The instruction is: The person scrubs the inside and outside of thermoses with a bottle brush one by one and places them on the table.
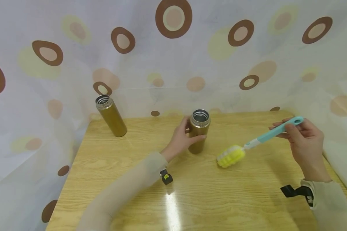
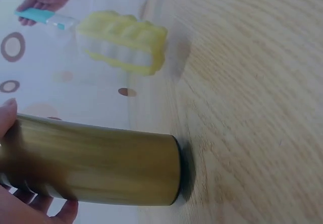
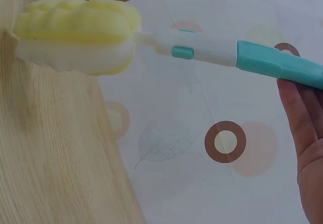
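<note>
A bronze-coloured metal bottle [image 1: 197,141] without a lid stands near the back of the table, its steel mouth facing up. My left hand [image 1: 182,139] grips it around the upper body, thumb in front and fingers behind. In the left wrist view the bottle [image 2: 111,163] shows its dark base at the tabletop. My right hand [image 1: 307,144] holds a bottle brush by the end of its teal handle [image 1: 273,133]. The brush's yellow and white sponge head [image 1: 231,156] points down and left, to the right of the bottle. The right wrist view shows the sponge head [image 3: 75,37] close up.
A second open bronze bottle [image 1: 112,117] stands at the back left of the wooden table [image 1: 219,199]. Behind the table hangs a white sheet [image 1: 162,64] with brown and yellow circles, which also runs along both sides.
</note>
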`<state>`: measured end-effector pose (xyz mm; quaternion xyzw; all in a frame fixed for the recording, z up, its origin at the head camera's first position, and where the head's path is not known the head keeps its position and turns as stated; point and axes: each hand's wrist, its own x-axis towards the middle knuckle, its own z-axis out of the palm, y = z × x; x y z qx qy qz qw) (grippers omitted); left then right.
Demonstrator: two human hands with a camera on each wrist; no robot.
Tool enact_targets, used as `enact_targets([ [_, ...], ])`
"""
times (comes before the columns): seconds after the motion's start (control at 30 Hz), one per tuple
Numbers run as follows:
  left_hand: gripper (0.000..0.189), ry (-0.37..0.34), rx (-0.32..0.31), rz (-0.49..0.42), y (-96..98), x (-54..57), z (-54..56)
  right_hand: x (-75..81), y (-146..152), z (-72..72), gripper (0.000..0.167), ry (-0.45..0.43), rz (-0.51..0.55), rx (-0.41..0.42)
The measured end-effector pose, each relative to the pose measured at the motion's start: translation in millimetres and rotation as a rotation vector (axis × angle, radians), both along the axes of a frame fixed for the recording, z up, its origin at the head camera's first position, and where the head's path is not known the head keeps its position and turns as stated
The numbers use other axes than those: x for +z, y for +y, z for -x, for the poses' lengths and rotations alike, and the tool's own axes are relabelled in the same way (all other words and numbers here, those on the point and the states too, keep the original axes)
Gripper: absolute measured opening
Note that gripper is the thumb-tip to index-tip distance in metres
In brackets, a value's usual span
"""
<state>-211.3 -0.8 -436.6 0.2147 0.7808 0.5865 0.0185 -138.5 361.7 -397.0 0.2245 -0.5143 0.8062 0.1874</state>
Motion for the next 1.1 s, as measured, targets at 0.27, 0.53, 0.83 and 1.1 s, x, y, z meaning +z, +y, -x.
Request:
enact_targets([
  [0.27,0.077,-0.031,-0.011,0.019,-17.3,-5.9,-18.6,2.9,-4.5,-1.2,0.020,0.004,-0.013,0.005],
  [0.53,0.079,-0.046,0.009,0.017,-23.0,-9.9,-28.9,7.4,-13.0,-1.2,0.018,-0.023,-0.033,-0.010],
  [0.83,0.079,-0.051,-0.016,0.052,-25.1,-11.3,-37.0,19.2,-21.4,7.4,0.016,0.028,0.009,-0.032],
  [1.1,0.078,-0.009,-0.039,0.028,-25.0,-24.8,-31.3,62.8,-31.1,12.8,0.017,0.137,0.200,-0.062],
])
